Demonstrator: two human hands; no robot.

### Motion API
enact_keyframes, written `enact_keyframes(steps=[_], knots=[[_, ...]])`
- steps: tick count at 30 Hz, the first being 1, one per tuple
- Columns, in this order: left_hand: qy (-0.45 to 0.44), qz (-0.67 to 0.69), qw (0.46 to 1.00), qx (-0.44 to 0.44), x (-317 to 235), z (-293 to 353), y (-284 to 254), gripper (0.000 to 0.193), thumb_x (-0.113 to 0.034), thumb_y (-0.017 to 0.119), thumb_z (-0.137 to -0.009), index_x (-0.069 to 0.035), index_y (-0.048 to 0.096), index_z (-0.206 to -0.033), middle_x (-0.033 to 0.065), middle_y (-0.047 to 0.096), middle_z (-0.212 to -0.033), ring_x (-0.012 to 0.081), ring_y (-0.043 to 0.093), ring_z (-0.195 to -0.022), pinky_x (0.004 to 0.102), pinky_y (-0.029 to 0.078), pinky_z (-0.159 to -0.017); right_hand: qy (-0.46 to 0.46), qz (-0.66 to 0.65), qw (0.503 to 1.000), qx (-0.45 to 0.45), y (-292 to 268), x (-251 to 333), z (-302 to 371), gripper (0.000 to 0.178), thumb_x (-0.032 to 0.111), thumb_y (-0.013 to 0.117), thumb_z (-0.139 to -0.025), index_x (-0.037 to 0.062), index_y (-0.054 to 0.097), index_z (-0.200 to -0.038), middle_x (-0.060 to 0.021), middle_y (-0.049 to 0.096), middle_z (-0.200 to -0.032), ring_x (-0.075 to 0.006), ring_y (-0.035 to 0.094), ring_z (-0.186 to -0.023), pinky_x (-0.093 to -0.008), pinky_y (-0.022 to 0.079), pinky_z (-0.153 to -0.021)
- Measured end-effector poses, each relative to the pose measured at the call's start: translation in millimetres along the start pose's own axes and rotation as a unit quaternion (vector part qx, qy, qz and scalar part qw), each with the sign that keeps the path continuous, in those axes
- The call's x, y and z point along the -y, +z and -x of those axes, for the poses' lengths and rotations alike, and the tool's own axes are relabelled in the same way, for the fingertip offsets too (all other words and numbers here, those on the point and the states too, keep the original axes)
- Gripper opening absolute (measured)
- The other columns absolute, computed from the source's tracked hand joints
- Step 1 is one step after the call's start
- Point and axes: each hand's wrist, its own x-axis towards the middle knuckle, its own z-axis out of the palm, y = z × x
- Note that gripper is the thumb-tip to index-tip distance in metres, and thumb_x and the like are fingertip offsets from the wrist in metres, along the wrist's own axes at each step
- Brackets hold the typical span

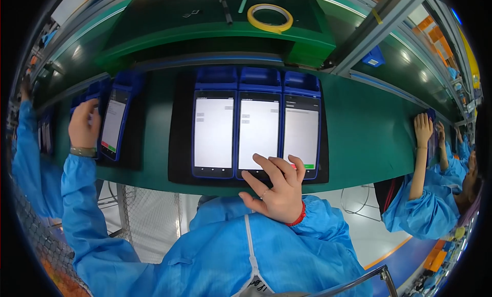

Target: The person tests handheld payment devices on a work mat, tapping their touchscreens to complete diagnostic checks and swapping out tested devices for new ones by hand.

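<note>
Head view — right hand [279,192] overlaps device [259,138] edges — table [359,128] spreads right.

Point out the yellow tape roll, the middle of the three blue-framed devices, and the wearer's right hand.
Yellow tape roll [270,28], head view: near side of the ring.
Middle device [259,135], head view: white screen, above the fingers.
Right hand [283,195], head view: back of the hand.

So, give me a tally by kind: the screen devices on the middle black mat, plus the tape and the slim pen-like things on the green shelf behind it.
Blue-cased screen devices: 3
Yellow tape roll: 1
Black pen-like thing: 1
Pale green slim stick: 1
Total: 6
</note>
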Motion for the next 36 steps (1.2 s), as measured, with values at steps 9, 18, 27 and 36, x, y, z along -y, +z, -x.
enact_keyframes(steps=[9, 18, 27, 36], knots=[[-0.359, -0.052, 0.932, -0.006, 300.8, 79.3, 29.5, 0.025, -0.024, 0.055, -0.081, -0.006, 0.064, -0.096, 0.0131, 0.066, -0.088, 0.0249, 0.064, -0.082, 0.0339, 0.048, -0.074, -0.032, -0.047, 0.996, 0.061, 31.8, 39.8, -44.7, 0.041, 0.041, 0.071, -0.065, 0.0198, 0.065, -0.100, -0.0051, 0.050, -0.124, -0.0256, 0.046, -0.108, -0.0508, 0.024, -0.098], [-0.402, 0.022, 0.914, -0.041, 324.5, 100.9, 66.8, 0.033, -0.030, 0.052, -0.077, -0.002, 0.066, -0.087, 0.0214, 0.063, -0.084, 0.0338, 0.063, -0.078, 0.0394, 0.048, -0.071, 0.133, 0.008, 0.988, -0.075, -23.0, -24.3, 27.6, 0.035, 0.014, 0.063, -0.068, 0.0001, 0.061, -0.100, -0.0181, 0.047, -0.114, -0.0362, 0.042, -0.107, -0.0476, 0.033, -0.090], [-0.467, 0.079, 0.872, 0.124, 339.5, 87.2, 71.0, 0.053, -0.046, 0.043, -0.087, 0.000, 0.062, -0.103, 0.0199, 0.062, -0.104, 0.0291, 0.057, -0.098, 0.0369, 0.041, -0.084, 0.250, 0.129, 0.935, -0.218, -28.4, -108.0, 98.5, 0.030, 0.017, 0.039, -0.093, -0.0035, 0.054, -0.110, -0.0184, 0.051, -0.106, -0.0313, 0.049, -0.098, -0.0405, 0.038, -0.085], [-0.362, 0.515, 0.763, 0.147, 247.1, 42.3, 48.4, 0.022, -0.008, 0.044, -0.086, -0.005, 0.059, -0.101, 0.0018, 0.061, -0.094, 0.0121, 0.057, -0.082, 0.0242, 0.045, -0.073, 0.255, 0.110, 0.923, -0.268, -31.5, -82.4, 83.9, 0.051, 0.038, 0.026, -0.094, -0.0007, 0.059, -0.097, -0.0144, 0.055, -0.094, -0.0298, 0.049, -0.091, -0.0403, 0.038, -0.081]])
